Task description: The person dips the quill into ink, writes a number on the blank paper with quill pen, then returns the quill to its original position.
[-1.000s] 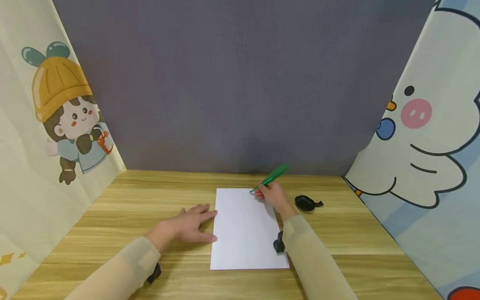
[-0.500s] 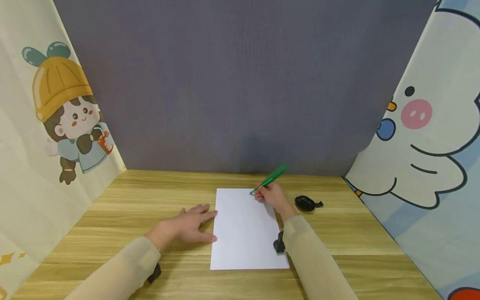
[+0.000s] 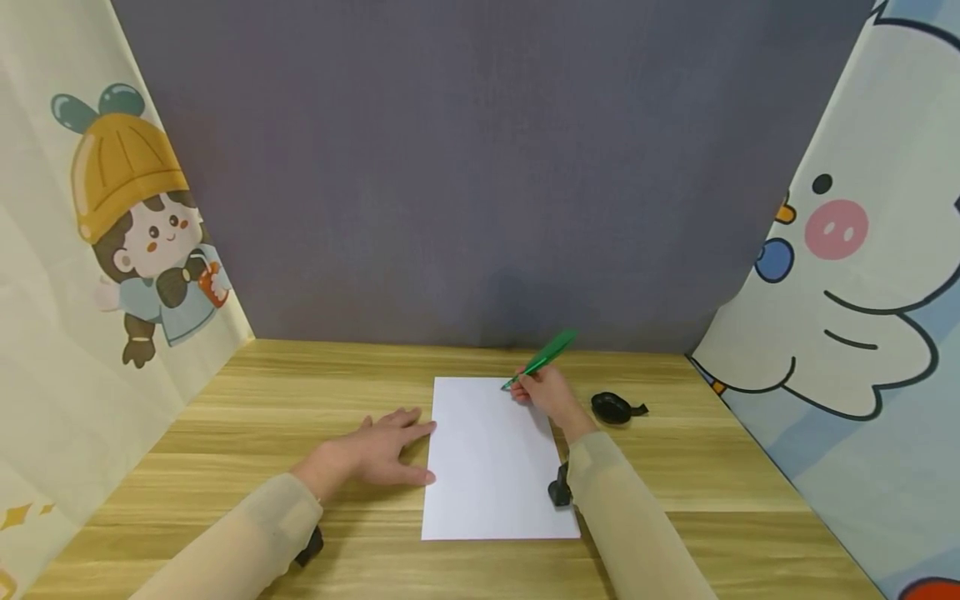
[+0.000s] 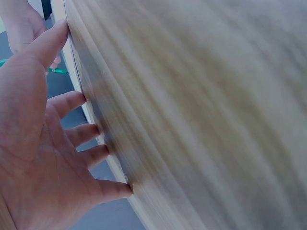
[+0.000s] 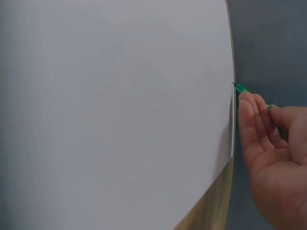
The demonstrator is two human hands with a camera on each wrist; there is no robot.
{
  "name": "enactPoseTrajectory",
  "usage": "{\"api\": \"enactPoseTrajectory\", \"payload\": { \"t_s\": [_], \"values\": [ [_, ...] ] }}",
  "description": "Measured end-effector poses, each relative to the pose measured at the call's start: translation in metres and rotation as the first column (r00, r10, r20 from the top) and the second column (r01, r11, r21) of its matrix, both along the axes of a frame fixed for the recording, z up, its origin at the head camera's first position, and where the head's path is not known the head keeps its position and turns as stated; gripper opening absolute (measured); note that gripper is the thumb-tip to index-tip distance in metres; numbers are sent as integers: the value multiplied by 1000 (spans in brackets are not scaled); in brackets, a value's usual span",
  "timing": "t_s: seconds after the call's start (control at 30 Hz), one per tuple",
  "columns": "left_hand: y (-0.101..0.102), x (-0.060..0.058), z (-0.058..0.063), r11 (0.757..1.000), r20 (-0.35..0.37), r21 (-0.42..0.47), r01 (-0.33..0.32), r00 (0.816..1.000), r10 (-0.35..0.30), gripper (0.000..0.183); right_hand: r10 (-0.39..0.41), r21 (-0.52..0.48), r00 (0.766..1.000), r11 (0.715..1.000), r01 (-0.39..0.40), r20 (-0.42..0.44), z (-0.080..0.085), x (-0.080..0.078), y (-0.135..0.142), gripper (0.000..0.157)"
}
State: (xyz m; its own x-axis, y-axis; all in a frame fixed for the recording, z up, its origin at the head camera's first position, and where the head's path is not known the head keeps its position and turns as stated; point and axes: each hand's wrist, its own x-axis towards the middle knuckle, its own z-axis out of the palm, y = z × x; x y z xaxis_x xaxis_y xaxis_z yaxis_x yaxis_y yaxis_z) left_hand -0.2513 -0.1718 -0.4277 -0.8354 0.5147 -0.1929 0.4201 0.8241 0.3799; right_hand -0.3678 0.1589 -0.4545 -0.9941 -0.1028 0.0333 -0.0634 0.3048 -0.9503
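A white sheet of paper [image 3: 487, 467] lies upright-oriented on the wooden table. My right hand [image 3: 550, 393] pinches a green feather-shaped pen [image 3: 551, 348] over the paper's top right part, its tip at or close to the sheet. In the right wrist view the pen tip [image 5: 240, 88] meets the paper's edge line, with the right hand [image 5: 276, 163] behind it. Fingers spread, my left hand [image 3: 378, 450] rests flat on the table, thumb and index finger touching the sheet's left edge. The left wrist view shows that hand [image 4: 43, 143] with its fingertips on the tabletop.
A small black object with a short tab [image 3: 612, 407] lies right of the paper. A dark grey panel [image 3: 480, 183] stands behind the table [image 3: 247, 433]. Cartoon-printed curtains [image 3: 862, 275] flank both sides. Black wrist-worn devices [image 3: 559, 487] show beneath the sleeves.
The pen tip has shifted very slightly toward me on the paper. The left hand has stayed in place, and the whole view has drifted marginally.
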Motion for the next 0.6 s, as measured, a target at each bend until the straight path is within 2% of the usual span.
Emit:
{"api": "enactPoseTrajectory", "payload": {
  "t_s": [0.6],
  "values": [
    [1,1,1,1000,4,7,-7,1000,7,93,2,51,1000,999,-3,7,3,3,-3,27]
  ]
}}
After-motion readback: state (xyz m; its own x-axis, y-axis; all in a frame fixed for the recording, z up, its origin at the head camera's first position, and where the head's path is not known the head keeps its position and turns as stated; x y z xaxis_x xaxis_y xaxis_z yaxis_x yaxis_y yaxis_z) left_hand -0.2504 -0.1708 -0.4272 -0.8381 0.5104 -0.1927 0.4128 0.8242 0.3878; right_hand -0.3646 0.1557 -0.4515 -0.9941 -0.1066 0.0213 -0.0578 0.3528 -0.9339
